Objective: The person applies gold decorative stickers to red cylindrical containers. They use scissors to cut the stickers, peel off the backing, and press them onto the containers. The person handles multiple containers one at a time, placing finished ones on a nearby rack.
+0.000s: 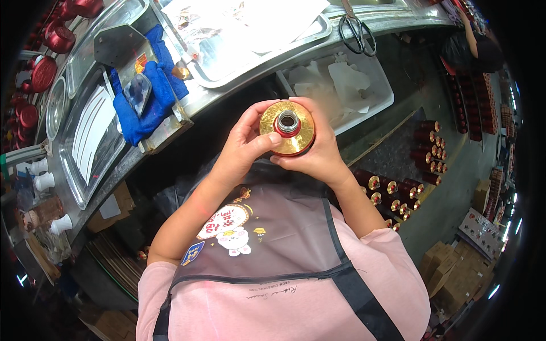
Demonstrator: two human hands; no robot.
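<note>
Between my two hands is a round red vessel with a gold patterned disc on top and a threaded metal neck around a dark opening. It faces up toward me, and its lower body is mostly hidden. My left hand grips its left side, with the thumb lying on the gold disc beside the neck. My right hand wraps the right side, its fingers partly blurred at the far rim. The vessel is held in front of my dark apron, just off the metal table's edge.
A metal tray with white sheets lies on the table beside a blue cloth. Scissors overhang the edge above a white bin of paper scraps. Several red vessels with gold tops stand on the floor; another person is far right.
</note>
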